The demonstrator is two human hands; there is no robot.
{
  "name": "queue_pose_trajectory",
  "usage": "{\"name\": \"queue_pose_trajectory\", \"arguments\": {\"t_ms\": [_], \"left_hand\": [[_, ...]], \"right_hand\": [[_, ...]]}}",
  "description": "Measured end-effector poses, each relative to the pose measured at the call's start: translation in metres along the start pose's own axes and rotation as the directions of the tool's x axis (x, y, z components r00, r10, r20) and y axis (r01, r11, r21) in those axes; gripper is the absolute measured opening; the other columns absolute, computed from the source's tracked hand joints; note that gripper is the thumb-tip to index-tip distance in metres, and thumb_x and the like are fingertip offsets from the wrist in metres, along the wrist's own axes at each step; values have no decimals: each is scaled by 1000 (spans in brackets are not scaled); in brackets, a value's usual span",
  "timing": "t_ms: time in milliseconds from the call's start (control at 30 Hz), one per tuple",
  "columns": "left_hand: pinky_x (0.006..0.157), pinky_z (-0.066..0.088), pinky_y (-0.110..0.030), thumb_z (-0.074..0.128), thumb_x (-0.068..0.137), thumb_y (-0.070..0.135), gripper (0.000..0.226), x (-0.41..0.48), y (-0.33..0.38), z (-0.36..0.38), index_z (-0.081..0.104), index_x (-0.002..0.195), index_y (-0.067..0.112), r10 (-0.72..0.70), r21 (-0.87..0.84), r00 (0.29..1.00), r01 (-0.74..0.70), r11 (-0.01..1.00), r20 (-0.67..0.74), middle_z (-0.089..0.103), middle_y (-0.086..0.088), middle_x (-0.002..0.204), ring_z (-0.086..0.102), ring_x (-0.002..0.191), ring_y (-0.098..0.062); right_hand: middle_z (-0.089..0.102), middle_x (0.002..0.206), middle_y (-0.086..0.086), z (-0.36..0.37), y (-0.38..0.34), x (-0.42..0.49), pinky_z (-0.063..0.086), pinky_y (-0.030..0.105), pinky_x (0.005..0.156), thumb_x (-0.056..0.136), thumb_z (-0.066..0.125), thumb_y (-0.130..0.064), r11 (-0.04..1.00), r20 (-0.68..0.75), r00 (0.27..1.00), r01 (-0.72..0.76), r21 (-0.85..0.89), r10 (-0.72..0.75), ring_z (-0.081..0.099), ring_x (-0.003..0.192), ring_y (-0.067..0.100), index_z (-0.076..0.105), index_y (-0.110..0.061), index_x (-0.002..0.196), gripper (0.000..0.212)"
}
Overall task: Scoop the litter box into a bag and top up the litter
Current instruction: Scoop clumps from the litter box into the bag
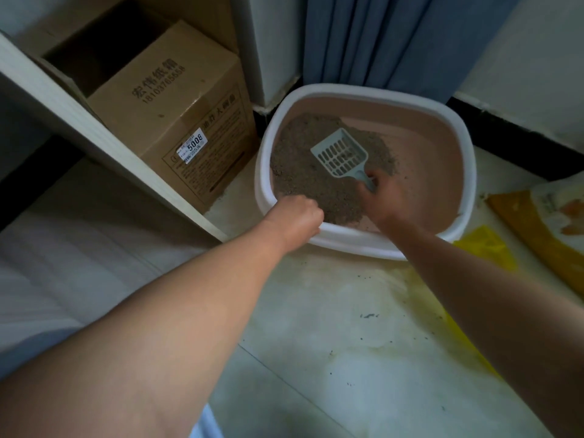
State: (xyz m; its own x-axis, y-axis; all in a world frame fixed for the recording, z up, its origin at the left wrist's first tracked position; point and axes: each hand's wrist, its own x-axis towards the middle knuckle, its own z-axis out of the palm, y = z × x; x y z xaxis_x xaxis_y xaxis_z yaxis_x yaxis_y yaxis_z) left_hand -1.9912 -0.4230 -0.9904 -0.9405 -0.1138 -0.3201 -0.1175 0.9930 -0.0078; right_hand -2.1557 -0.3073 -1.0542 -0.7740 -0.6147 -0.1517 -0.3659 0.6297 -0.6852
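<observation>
Currently, the litter box [363, 90] sits on the floor [331, 311] in a corner, just beside a cardboard box [177, 121] and below a blue curtain [379, 36]. Grey-brown litter [303, 172] is heaped toward the left side, with the pink bottom bare on the right. The slotted scoop [341, 153] rests on the litter near the centre. The right hand [385, 197] grips the scoop handle, fingers curled round it. The left hand [297, 216] clasps the near rim, fingers curled over the edge. A yellow bag [483, 245] lies on the floor just right of the litter box
</observation>
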Motion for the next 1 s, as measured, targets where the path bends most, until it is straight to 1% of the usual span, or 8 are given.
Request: {"name": "queue_pose_trajectory", "arguments": {"t_ms": [67, 200, 367, 533, 633, 700, 767, 1000], "left_hand": [[72, 47, -37, 53, 97, 22, 19, 1, 1, 0, 66, 92, 10, -12, 7, 1000, 12, 1000, -7, 62, -8, 94, 49, 77, -23], [68, 40, -35, 53, 96, 18, 18, -5, 8, 3, 67, 96, 8, -57, -16, 997, 56, 998, -50, 62, -9, 98, 57, 89, -27], [67, 34, -32, 52, 97, 33, 32, -17, 6, 19, 69, 101, 6, -101, -126, 988, 86, 988, -115, 60, -8, 101, 54, 98, -27], [67, 34, -32, 52, 96, 41, 37, -17, 1, 25, 71, 103, 10, -102, -154, 981, 76, 985, -165, 61, -7, 99, 55, 96, -26], [70, 39, -35, 54, 95, 39, 36, -19, 3, 30, 72, 103, 9, -99, -160, 978, 70, 985, -181, 61, -7, 99, 55, 96, -27], [66, 37, -33, 57, 94, 38, 35, -19, 4, 31, 73, 100, 7, -101, -179, 972, 63, 982, -212, 61, -9, 96, 55, 95, -28], [63, 34, -32, 59, 93, 36, 33, -19, 4, 31, 73, 98, 6, -104, -195, 970, 60, 979, -222, 61, -9, 94, 55, 93, -29], [57, 33, -31, 69, 86, 31, 27, -19, 7, 31, 73, 82, 5, -92, -182, 968, 50, 982, -233, 61, -11, 82, 57, 81, -32]], "right_hand": [[61, 75, -6, -8, 3, -8, 46, 35, 54, 96, 54, -37, 1000, -14, 1000, -4, 31, 4, 58, 60, 15, 61, -26, 111, 20], [59, 71, -10, -25, 7, -23, 39, 27, 50, 94, 61, -37, 999, -42, 999, -5, -53, 3, 56, 60, 9, 65, -21, 114, 26], [70, 90, 4, -46, 24, -26, 48, 33, 64, 90, 66, -43, 952, 91, 996, 24, -306, 4, 62, 76, 24, 69, -22, 116, 34], [68, 86, 3, -60, 51, -26, 48, 33, 67, 86, 69, -42, 882, 240, 971, 107, -459, 7, 61, 77, 23, 72, -25, 108, 28], [70, 95, 2, -61, 58, -22, 43, 30, 69, 86, 68, -46, 855, 308, 950, 121, -504, 47, 58, 81, 19, 71, -30, 111, 31], [71, 101, 0, -60, 53, -13, 49, 32, 74, 86, 65, -47, 816, 389, 920, 187, -547, 50, 60, 85, 19, 73, -30, 113, 32], [69, 97, -3, -56, 44, -3, 52, 34, 77, 86, 64, -45, 794, 427, 903, 224, -565, 48, 61, 84, 18, 75, -30, 110, 30], [63, 73, -3, -18, 8, 20, 43, 27, 62, 88, 70, -45, 778, 451, 891, 255, -574, 41, 61, 69, 17, 76, -23, 97, 25]]}}
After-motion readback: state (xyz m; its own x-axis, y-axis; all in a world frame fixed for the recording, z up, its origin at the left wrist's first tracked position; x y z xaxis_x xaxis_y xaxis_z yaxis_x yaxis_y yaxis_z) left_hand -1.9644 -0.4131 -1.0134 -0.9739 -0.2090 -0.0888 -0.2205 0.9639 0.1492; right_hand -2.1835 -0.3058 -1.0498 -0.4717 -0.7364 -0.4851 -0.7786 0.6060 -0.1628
